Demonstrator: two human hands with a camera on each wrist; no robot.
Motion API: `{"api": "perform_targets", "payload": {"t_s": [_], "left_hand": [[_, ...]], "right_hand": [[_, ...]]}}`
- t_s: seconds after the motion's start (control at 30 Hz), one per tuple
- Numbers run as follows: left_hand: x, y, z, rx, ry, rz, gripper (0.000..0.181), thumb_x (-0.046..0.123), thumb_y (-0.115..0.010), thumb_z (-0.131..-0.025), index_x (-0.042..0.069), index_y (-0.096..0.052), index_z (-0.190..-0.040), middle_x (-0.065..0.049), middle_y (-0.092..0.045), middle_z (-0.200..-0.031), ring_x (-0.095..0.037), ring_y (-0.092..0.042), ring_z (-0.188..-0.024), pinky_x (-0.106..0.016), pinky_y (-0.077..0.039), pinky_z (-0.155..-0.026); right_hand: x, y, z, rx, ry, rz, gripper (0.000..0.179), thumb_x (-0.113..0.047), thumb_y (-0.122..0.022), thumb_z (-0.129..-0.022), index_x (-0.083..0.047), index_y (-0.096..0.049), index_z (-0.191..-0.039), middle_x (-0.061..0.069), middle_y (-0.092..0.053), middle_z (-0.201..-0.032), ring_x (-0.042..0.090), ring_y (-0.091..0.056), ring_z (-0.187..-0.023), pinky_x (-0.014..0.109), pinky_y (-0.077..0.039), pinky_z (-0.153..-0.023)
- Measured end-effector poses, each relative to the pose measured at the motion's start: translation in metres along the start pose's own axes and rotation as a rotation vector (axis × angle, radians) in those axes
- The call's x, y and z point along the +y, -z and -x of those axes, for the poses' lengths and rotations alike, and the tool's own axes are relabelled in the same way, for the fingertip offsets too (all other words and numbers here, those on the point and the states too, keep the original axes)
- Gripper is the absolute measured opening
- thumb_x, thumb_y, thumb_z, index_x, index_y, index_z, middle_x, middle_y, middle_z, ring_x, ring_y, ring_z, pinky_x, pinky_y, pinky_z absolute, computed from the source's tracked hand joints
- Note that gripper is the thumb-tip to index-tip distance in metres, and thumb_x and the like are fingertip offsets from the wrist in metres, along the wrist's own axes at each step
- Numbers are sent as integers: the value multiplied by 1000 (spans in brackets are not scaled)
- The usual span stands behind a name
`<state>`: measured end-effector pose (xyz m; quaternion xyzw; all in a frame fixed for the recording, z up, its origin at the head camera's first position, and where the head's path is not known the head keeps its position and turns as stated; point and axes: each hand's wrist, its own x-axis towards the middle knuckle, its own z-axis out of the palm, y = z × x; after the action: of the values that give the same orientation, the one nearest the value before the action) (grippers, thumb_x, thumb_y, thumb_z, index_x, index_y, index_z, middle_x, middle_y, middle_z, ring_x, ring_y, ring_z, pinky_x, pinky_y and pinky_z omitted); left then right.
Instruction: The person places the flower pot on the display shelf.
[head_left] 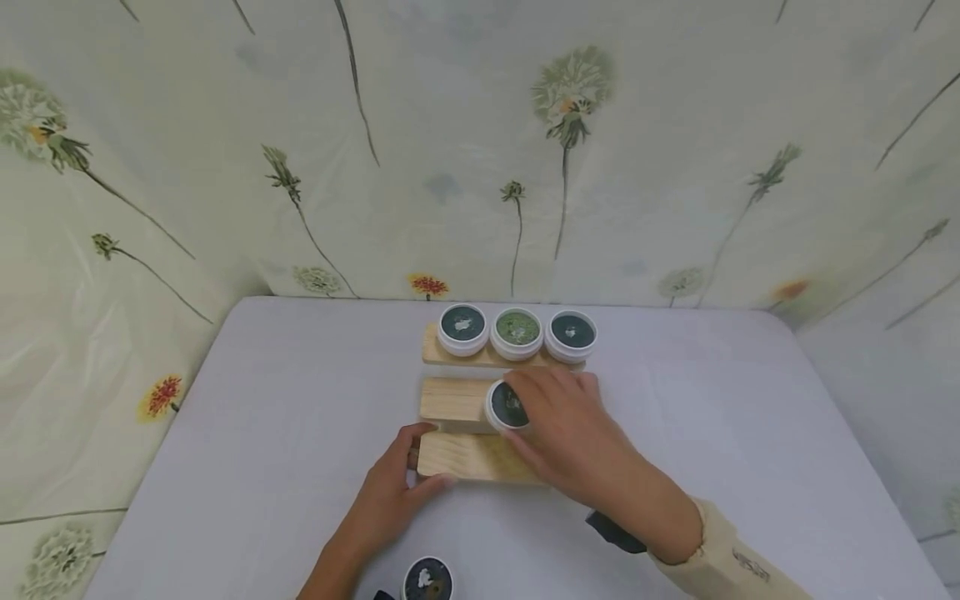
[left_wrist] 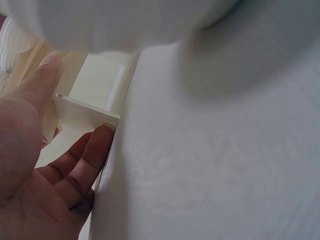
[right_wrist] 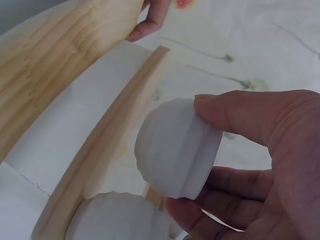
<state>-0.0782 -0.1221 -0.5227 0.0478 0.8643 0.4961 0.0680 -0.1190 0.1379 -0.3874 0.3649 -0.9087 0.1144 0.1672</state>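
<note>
My right hand (head_left: 558, 421) pinches a small white round jar (head_left: 508, 406) with a dark green top, over the middle step of a tiered wooden stand (head_left: 450, 400). In the right wrist view, thumb and fingers hold this jar (right_wrist: 175, 147) by its ribbed sides; a second white jar (right_wrist: 117, 220) is below it. My left hand (head_left: 390, 487) grips the left end of the stand's front step (head_left: 480, 457), thumb in front and fingers behind. The left wrist view shows fingertips against a pale end support (left_wrist: 90, 110).
Three jars stand in a row on the back step: dark green (head_left: 462, 329), lighter green (head_left: 517, 333) and dark green (head_left: 572, 335). Another dark-topped jar (head_left: 427, 579) is at the near edge of view. Behind the white table (head_left: 315, 375) hangs a flowered sheet (head_left: 450, 150).
</note>
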Motion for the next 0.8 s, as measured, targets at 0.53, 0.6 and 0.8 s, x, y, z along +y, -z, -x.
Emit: {"api": "perform_targets", "payload": {"t_s": [0.53,0.6,0.8], "left_hand": [[-2,0,1,17,-33,-27,71,37,-84,-89,22,-46,-147,10,-66,-107,-8,-62,-99,-38,-49,-90],[-1,0,1,17,-31,-42,72,37,-84,-89,21,-46,-148,11,-65,-107,-8,-61,-99,-38,-49,-89],[0,0,1,15,-23,-50,72,37,-84,-89,22,-46,-148,11,-64,-107,-8,-60,-98,-36,-48,-87]], "right_hand": [[2,-11,-5,-10,-22,69,60,-31,-89,-84,-1,-65,-130,13,-62,-129,33,-55,-120,50,-37,-85],[3,-12,-5,-10,-31,84,61,-31,-90,-83,-1,-65,-130,13,-61,-129,34,-55,-119,50,-37,-86],[2,-12,-7,0,-59,79,59,-27,-94,-79,-4,-68,-126,12,-60,-128,33,-55,-120,52,-38,-87]]}}
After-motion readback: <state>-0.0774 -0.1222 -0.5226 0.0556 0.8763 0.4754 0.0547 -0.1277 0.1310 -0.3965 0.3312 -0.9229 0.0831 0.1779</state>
